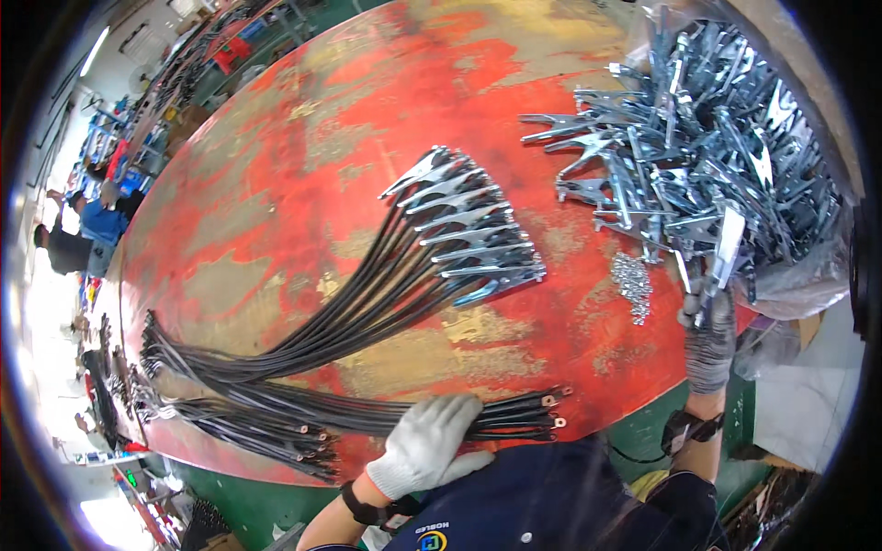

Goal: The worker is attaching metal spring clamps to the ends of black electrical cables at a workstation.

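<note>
My left hand (424,447), in a white knit glove, lies over a bundle of black cables (340,412) at the table's near edge. Its fingers reach across the cables and its thumb is on the near side. Copper-coloured ring terminals (557,422) show at the cables' right ends. At the right, my right hand (707,335), in a grey glove, is closed around a silver metal clamp (727,248) beside a large heap of similar clamps (707,138). In mid-table, a row of clamps (478,230) is joined to the ends of other black cables (367,298).
A small pile of shiny metal bits (631,286) lies left of my right hand. Clear plastic sheeting (799,286) surrounds the heap. More cable ends (312,450) lie at the near left of the worn red table (276,165). Other people (96,225) are at the far left.
</note>
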A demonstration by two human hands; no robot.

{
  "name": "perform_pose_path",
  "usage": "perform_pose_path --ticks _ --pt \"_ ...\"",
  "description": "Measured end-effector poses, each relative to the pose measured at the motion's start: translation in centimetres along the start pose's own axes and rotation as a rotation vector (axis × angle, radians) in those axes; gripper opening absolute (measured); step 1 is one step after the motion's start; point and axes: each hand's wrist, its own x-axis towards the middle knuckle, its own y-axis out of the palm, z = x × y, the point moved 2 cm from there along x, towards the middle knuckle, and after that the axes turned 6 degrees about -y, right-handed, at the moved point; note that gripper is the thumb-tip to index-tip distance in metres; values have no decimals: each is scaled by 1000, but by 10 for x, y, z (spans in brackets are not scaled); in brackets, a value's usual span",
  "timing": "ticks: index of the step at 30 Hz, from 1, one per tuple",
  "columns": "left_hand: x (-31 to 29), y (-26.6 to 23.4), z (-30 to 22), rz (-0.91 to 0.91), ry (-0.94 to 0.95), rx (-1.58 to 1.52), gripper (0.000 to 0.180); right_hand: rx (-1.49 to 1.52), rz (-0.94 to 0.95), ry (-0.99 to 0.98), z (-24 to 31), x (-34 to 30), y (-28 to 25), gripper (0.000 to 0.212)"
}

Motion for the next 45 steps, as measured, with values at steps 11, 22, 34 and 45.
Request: perform_pose_path --ticks 11,22,34,45 --pt "20 -6 35 413 -564 45 30 -177 93 -14 0 -18 -11 65" --pt "13 -14 40 481 -133 213 21 -192 144 26 -7 -16 10 63" --pt "18 -9 45 390 77 630 21 -216 92 13 -12 -25 1 57" --pt "30 -6 33 196 169 442 26 -216 87 -11 -7 -29 12 52"
